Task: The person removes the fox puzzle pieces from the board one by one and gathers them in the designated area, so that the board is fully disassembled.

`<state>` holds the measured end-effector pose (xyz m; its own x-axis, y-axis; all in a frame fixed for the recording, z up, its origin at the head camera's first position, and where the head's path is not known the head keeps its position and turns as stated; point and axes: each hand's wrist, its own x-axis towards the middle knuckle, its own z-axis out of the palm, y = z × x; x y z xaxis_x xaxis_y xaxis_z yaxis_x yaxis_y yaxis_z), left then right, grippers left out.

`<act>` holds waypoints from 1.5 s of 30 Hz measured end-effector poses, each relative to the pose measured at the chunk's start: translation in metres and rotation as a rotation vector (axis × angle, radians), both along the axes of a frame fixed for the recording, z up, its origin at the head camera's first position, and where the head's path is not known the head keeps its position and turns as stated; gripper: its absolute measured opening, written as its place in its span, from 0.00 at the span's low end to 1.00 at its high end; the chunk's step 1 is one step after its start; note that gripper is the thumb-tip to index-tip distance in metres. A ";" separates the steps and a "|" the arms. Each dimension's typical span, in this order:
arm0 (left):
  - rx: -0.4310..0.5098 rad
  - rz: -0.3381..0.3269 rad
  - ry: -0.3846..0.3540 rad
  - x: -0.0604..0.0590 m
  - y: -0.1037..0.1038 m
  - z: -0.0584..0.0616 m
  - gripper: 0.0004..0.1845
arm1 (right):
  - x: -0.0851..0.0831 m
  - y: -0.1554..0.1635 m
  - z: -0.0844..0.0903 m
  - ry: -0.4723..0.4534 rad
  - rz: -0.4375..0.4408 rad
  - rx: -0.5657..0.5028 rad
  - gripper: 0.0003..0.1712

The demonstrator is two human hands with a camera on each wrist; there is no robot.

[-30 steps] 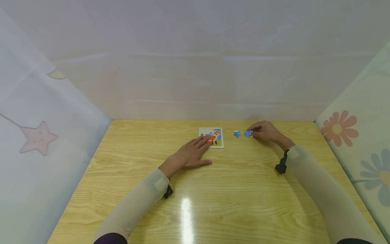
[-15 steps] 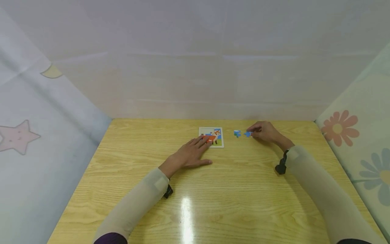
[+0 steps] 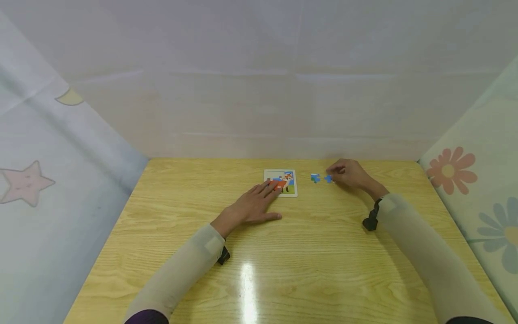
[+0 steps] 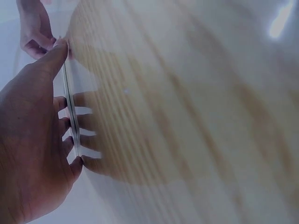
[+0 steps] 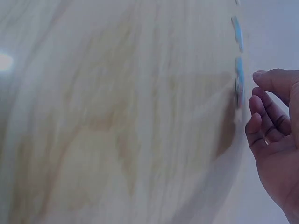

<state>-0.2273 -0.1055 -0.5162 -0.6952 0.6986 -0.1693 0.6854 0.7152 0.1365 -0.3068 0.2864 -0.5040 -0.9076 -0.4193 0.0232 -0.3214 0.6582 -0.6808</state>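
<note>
Blue jigsaw piece (image 3: 328, 179), centre-right, best pinched edgewise, is being overhung by empty, loose-fingered right hand (image 3: 351, 174); white-framed square puzzle (image 3: 289, 181) is being touched by straight-fingered left hand (image 3: 255, 204).

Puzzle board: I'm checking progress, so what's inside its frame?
Inside the puzzle board, an orange animal against blue and green shows, with a pale area at upper left. The left hand covers the lower left, so what lies there cannot be seen.

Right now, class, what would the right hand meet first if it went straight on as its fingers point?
The right hand would probably meet the nearer blue puzzle piece first, close by its fingertips; the exact gap is hard to judge.
</note>
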 end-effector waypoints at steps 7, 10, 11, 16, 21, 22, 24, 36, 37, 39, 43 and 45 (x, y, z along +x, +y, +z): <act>0.001 0.002 -0.008 0.001 0.000 0.001 0.48 | -0.004 -0.021 0.007 0.058 0.045 -0.018 0.12; 0.006 -0.001 -0.002 0.000 -0.001 0.001 0.48 | -0.005 -0.031 0.010 0.043 0.066 -0.040 0.12; 0.006 -0.001 -0.001 0.000 -0.001 0.001 0.48 | -0.005 -0.035 0.011 0.031 0.075 -0.051 0.12; 0.016 0.004 -0.012 0.000 -0.001 -0.001 0.48 | -0.008 -0.050 0.013 -0.026 0.108 -0.097 0.13; 0.029 0.003 -0.025 0.001 0.000 -0.002 0.48 | -0.010 -0.062 0.008 -0.040 0.128 -0.121 0.14; 0.028 0.003 -0.026 0.001 0.001 -0.002 0.48 | -0.011 -0.065 0.007 -0.038 0.129 -0.116 0.14; 0.033 0.005 -0.025 0.001 0.001 -0.003 0.48 | -0.013 -0.070 0.005 -0.021 0.135 -0.098 0.14; 0.058 0.026 -0.020 -0.001 0.005 0.000 0.48 | -0.023 -0.098 0.006 0.017 0.181 -0.055 0.17; 0.067 0.027 -0.020 -0.001 0.006 0.001 0.48 | -0.024 -0.099 0.007 0.015 0.182 -0.051 0.17; 0.079 0.028 -0.022 -0.001 0.008 0.000 0.48 | -0.025 -0.102 0.006 0.010 0.188 -0.047 0.17; 0.084 0.023 -0.022 -0.002 0.011 -0.001 0.48 | -0.027 -0.107 0.005 -0.002 0.211 -0.046 0.17; 0.081 0.019 -0.019 -0.002 0.013 -0.002 0.48 | -0.028 -0.109 0.004 -0.014 0.225 -0.051 0.17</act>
